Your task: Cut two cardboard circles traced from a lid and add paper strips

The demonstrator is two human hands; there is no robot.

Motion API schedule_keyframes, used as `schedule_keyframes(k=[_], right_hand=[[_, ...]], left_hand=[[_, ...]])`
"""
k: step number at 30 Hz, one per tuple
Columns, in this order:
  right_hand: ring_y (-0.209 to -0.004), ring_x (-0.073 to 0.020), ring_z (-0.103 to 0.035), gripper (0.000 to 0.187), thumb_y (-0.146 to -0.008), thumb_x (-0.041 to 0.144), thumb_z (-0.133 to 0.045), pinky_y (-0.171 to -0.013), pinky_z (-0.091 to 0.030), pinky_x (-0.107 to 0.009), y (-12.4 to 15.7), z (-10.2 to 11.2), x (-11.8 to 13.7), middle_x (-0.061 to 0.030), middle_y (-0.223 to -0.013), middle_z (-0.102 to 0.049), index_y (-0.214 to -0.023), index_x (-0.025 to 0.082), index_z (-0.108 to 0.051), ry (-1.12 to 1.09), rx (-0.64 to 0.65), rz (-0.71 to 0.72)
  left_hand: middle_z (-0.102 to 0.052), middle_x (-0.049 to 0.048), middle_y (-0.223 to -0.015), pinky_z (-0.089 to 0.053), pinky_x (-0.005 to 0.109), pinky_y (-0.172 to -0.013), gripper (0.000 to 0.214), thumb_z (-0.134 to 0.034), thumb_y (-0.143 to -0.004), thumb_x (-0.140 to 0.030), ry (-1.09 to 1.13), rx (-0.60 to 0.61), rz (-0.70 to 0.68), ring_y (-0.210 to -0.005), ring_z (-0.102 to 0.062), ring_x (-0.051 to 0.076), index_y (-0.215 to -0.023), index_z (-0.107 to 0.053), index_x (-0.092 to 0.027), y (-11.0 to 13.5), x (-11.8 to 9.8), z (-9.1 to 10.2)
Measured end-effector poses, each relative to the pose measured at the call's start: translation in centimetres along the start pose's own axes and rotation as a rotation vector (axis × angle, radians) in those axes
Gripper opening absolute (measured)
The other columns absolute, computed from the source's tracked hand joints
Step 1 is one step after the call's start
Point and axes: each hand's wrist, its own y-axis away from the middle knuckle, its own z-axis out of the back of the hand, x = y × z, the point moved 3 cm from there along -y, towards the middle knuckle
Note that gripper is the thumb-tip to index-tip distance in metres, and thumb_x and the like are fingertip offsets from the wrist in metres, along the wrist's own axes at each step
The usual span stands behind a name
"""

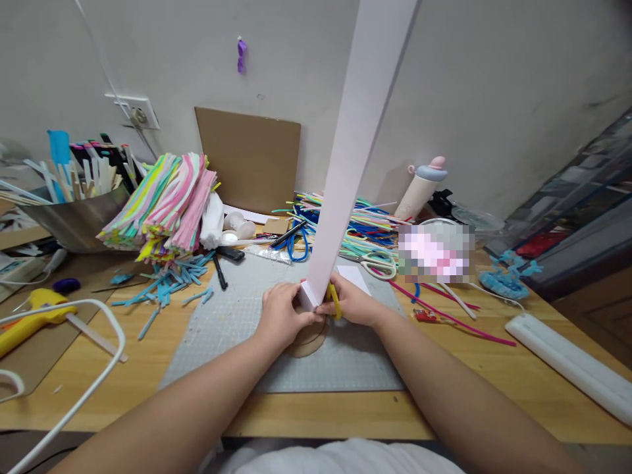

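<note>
A long white paper strip (345, 145), folded at its lower end, rises from the mat past the top of the view. My left hand (284, 313) is closed, its fingers and thumb pinching the strip's folded base from the left. From the other side my right hand (353, 303) is closed too, with its fingertips at the same base. A yellow looped handle (336, 301) sits at the right fingers; the rest of that tool is hidden. Beneath both hands a round brown cardboard disc (309, 345) lies on the grey cutting mat (222, 355).
Bundles of pipe cleaners (168, 204) and a metal container of sticks (79, 220) stand at left, near a yellow glue gun (39, 316). White-handled scissors (379, 264) lie behind my hands. A bottle (422, 187) and a white bar (567, 368) are at right.
</note>
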Motion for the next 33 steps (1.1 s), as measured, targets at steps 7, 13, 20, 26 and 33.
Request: schedule_keyframes(k=[7,13,20,26,33], right_hand=[[-0.097,-0.0196,-0.061,0.063,-0.055,0.027,-0.086,-0.081,-0.051,-0.031,0.0,-0.2,0.4,-0.0004,-0.102,-0.064,-0.109,0.022,-0.055,-0.027,-0.037,-0.041],[-0.055,-0.0121,-0.062,0.043,-0.064,0.039,-0.081,-0.049,-0.050,-0.022,0.1,0.5,0.4,0.0030,-0.074,-0.064,-0.089,0.021,-0.051,-0.043,-0.169,-0.205],[-0.059,-0.0149,-0.066,0.029,-0.084,0.045,-0.065,-0.049,-0.056,-0.027,0.6,2.5,0.0,-0.0018,-0.076,-0.064,-0.083,0.020,-0.051,-0.041,-0.418,-0.368],[-0.068,-0.0127,-0.063,0.021,-0.094,0.032,-0.055,-0.060,-0.055,-0.027,0.4,3.8,0.0,-0.0027,-0.087,-0.064,-0.101,0.014,-0.059,-0.002,-0.514,-0.392],[-0.080,-0.0156,-0.064,0.026,-0.094,0.030,-0.055,-0.067,-0.056,-0.031,0.3,4.6,0.7,-0.0061,-0.103,-0.063,-0.114,0.014,-0.057,0.011,-0.569,-0.371]], left_hand=[[-0.071,0.0057,-0.091,-0.040,0.036,-0.080,0.035,-0.074,-0.064,-0.037,0.002,-0.009,0.038,-0.091,-0.062,0.027,-0.096,-0.069,-0.022,0.0,-0.3,-0.2],[-0.070,0.0022,-0.081,-0.042,0.033,-0.073,0.026,-0.074,-0.064,-0.036,0.019,-0.023,0.052,-0.078,-0.063,0.023,-0.085,-0.068,-0.023,0.1,-0.3,0.0],[-0.067,0.0034,-0.080,-0.039,0.033,-0.073,0.024,-0.073,-0.065,-0.037,-0.009,-0.096,0.071,-0.080,-0.060,0.023,-0.080,-0.063,-0.020,-0.7,-0.3,-0.7],[-0.067,0.0037,-0.078,-0.038,0.035,-0.074,0.026,-0.072,-0.066,-0.040,-0.007,-0.113,0.077,-0.080,-0.060,0.024,-0.078,-0.062,-0.020,-3.3,-0.9,-2.2],[-0.068,0.0029,-0.081,-0.043,0.034,-0.074,0.028,-0.076,-0.063,-0.038,0.113,-0.080,0.139,-0.079,-0.062,0.021,-0.081,-0.066,-0.019,-4.7,-1.1,-2.2]])
